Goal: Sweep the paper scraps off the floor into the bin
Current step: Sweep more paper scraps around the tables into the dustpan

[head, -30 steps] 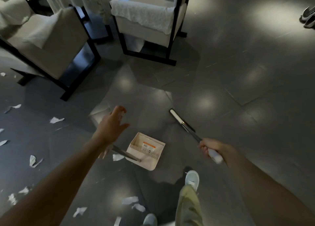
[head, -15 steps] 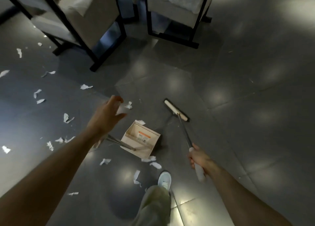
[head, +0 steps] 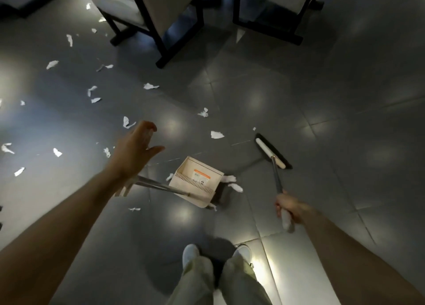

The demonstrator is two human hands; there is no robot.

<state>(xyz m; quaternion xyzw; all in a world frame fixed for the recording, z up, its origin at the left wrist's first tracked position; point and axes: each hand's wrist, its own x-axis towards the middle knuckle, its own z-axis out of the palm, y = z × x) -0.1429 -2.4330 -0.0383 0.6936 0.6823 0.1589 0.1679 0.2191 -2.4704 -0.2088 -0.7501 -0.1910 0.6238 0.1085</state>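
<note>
The person's left hand point(head: 135, 148) hung in the air with its fingers loosely spread and slightly curled, holding nothing, just above the top end of a long metal handle. That handle slanted down to a beige dustpan point(head: 200, 178) resting on the grey tiled floor point(head: 322, 143) in front of the person's feet, with its open side facing away from them. The right hand point(head: 290, 209) was wrapped around the pale grip of a broom point(head: 272, 154), whose flat cream-and-black head rested on the floor to the right of the dustpan and apart from it. White paper scraps point(head: 216, 134) lay scattered over the floor. Two lay just beside the dustpan's right side, one at its left side, and one between the dustpan and the broom head. Many more were spread out to the left, towards two dark-framed chairs point(head: 161, 10) at the far side. Pale shoes point(head: 190, 251) and light trousers showed at the near side.
</note>
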